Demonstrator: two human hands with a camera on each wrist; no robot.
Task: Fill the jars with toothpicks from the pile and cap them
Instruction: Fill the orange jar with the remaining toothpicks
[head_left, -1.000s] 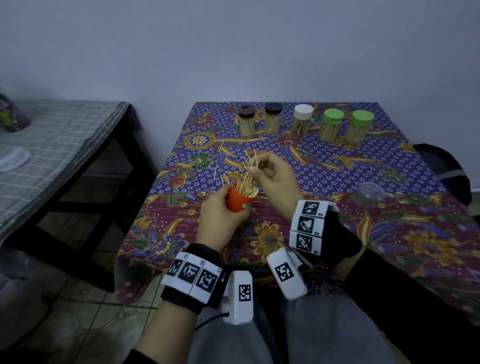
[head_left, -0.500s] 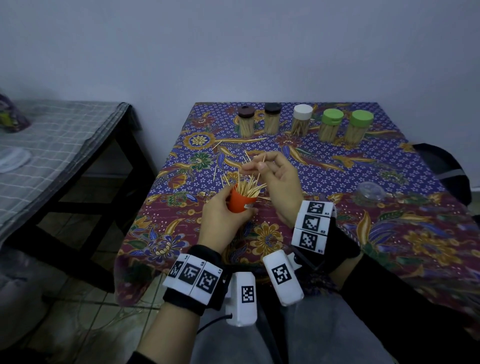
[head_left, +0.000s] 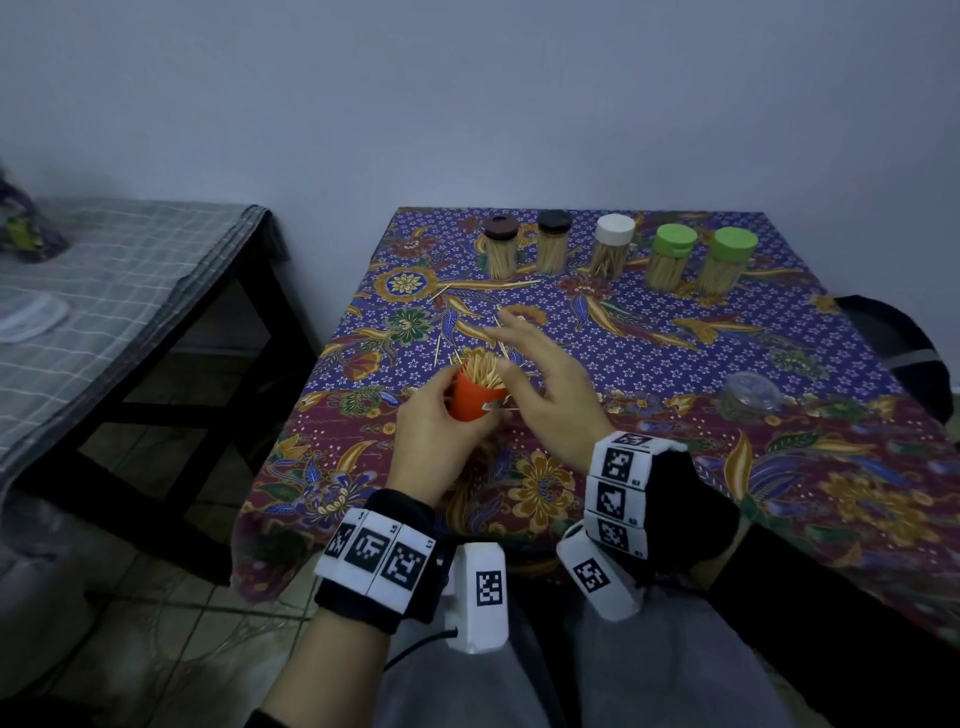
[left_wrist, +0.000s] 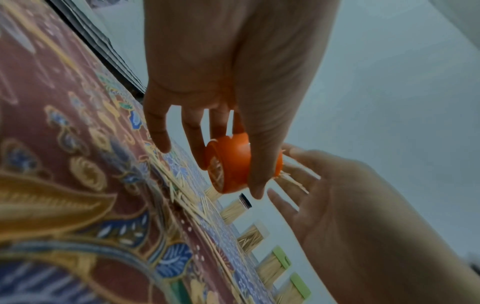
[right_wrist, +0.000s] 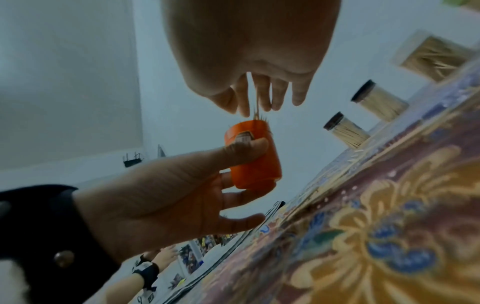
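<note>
My left hand (head_left: 441, 415) grips an orange jar (head_left: 472, 402) full of toothpicks, lifted off the patterned tablecloth (head_left: 675, 332) and tilted away from me. In the left wrist view my thumb and fingers wrap round the jar (left_wrist: 233, 164). My right hand (head_left: 506, 345) hovers over the jar's mouth with straight, spread fingers (right_wrist: 265, 98) touching the toothpick tips; one toothpick (right_wrist: 255, 107) shows between them. Loose toothpicks (head_left: 457, 296) lie on the cloth beyond the jar. A clear lid (head_left: 753, 389) lies to the right.
Several capped jars of toothpicks stand in a row at the back: brown (head_left: 500, 254), black (head_left: 553, 249), white (head_left: 613, 252) and two green (head_left: 701, 260). A table with grey checked cloth (head_left: 130, 270) stands left. A dark chair (head_left: 893, 338) sits right.
My right hand let go of the toothpick bundle it pinched in the jar and spread its fingers over the mouth. The toothpicks sank into the jar. The left hand kept holding the jar.
</note>
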